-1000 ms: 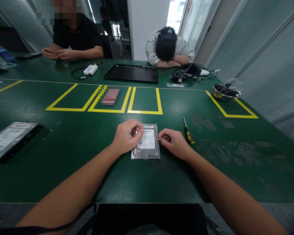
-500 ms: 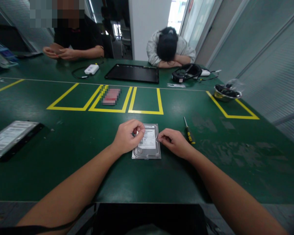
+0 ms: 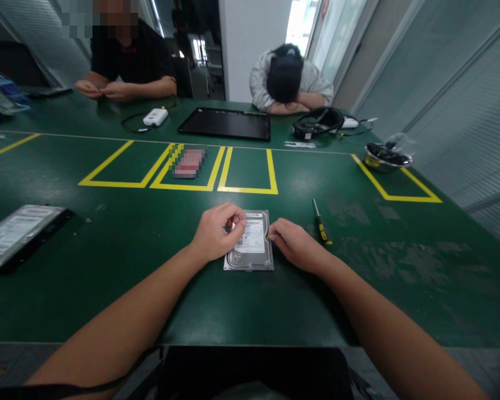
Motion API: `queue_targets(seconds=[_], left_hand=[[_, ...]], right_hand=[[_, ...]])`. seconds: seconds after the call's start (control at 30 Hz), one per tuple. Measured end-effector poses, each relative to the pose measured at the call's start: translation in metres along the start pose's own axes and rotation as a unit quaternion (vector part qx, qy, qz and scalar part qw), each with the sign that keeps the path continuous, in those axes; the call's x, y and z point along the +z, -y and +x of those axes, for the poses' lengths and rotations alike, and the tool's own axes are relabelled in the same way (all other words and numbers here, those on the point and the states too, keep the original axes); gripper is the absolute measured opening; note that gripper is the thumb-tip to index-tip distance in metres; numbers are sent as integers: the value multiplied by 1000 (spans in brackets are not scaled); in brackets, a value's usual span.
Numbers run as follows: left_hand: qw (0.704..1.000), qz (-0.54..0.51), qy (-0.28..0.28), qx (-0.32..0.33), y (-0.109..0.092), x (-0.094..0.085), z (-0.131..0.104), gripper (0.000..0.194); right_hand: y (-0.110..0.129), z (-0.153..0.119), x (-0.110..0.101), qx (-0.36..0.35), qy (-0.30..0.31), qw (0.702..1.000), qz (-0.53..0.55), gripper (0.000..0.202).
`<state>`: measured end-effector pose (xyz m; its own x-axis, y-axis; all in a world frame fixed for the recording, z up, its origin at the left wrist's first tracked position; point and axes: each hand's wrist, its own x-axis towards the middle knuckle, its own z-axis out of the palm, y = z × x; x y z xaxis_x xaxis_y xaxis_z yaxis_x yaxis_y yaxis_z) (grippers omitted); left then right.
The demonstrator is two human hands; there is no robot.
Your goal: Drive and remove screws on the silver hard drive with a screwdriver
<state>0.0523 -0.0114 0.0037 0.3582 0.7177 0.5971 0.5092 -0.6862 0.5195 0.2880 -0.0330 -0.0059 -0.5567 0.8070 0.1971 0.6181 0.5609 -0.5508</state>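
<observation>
A silver hard drive (image 3: pixel 254 239) with a white label lies flat on the green table, close in front of me. Over its left side is my left hand (image 3: pixel 220 230), thumb and fingertips pinched together; anything between them is too small to make out. At the drive's right edge rests my right hand (image 3: pixel 295 241), its fingers curled together, and what they hold, if anything, is hidden. A black and yellow screwdriver (image 3: pixel 323 226) lies to the right of that hand, tip pointing away from me.
Another drive (image 3: pixel 20 236) lies at the left. Farther back are a pixelated red item (image 3: pixel 189 163), a black panel (image 3: pixel 225 123), a white device (image 3: pixel 155 117), a headset (image 3: pixel 318 123) and a bowl (image 3: pixel 386 158) of dark parts. Two people sit across the table.
My right hand's fingers have curled in slightly more by the drive's edge. The person at the far left has shifted their hands a little. My left hand and the drive stay in place.
</observation>
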Motion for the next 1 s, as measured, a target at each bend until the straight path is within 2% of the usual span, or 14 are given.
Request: queue_targets(seconds=[0.27, 0.43, 0.57, 1.0], left_hand=[[1000, -1, 6, -2, 2, 1, 0, 6], [1000, -2, 4, 3, 2, 1, 0, 6], [1000, -2, 6, 3, 2, 1, 0, 6], [1000, -1, 16, 3, 1, 3, -1, 6]], right_hand=[[2, 0, -1, -7, 4, 1000, -4, 12], [3, -1, -2, 10, -34, 999, 18, 6], [6, -1, -1, 28, -59, 996, 61, 10], [7, 8, 0, 24, -17, 998, 48, 10]])
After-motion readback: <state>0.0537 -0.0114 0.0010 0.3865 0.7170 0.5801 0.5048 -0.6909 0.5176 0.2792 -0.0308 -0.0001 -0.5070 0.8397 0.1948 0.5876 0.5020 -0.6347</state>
